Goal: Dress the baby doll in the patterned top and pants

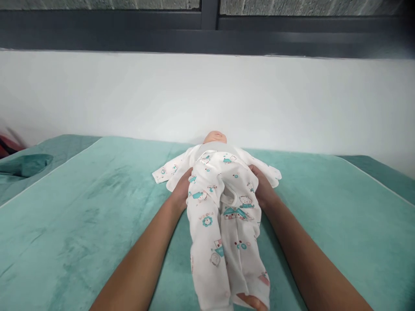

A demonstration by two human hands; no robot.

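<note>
A baby doll [215, 137] lies on its back, head toward the wall. It wears a long-sleeved white top [188, 155] and white printed baby trousers [207, 220] with teal, pink and bear patterns. At the left side of the waist, my left hand [183, 188] holds the trousers, its fingers mostly hidden under the cloth. My right hand [263, 186] grips the opposite side at the same height, fingers also tucked out of sight. Both trouser legs stretch toward me. Part of a foot [253, 301] shows at the right leg's opening.
A teal plush cover [97, 216] spreads beneath the doll. Behind it rises a white wall [129, 95], topped by a dark window frame [97, 34]. At the far left edge sits a red and black item [8, 147], partly cut off.
</note>
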